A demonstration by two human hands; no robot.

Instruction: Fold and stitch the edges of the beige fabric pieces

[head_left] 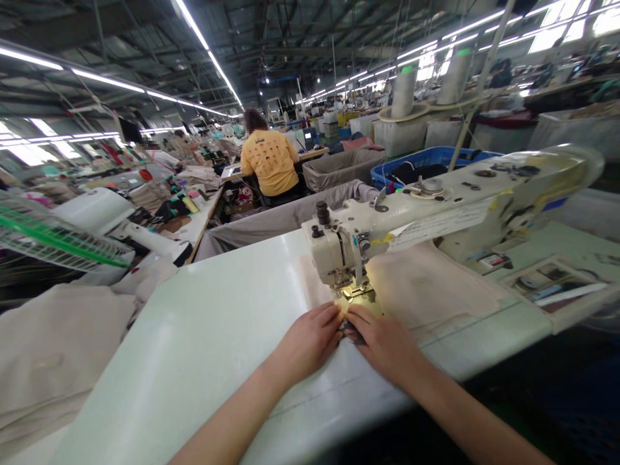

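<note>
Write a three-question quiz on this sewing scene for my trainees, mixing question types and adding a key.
1. True or false: the left hand and the right hand are close together at the foot end of the sewing machine.

2. Multiple choice: what colour is the shirt on the nearest co-worker, whose back is turned?
A) purple
B) yellow
C) green

3. Fill in the blank: the fan is nearest the ____ edge of the picture.

Key:
1. True, the fingertips almost meet there.
2. B, yellow.
3. Left.
</note>
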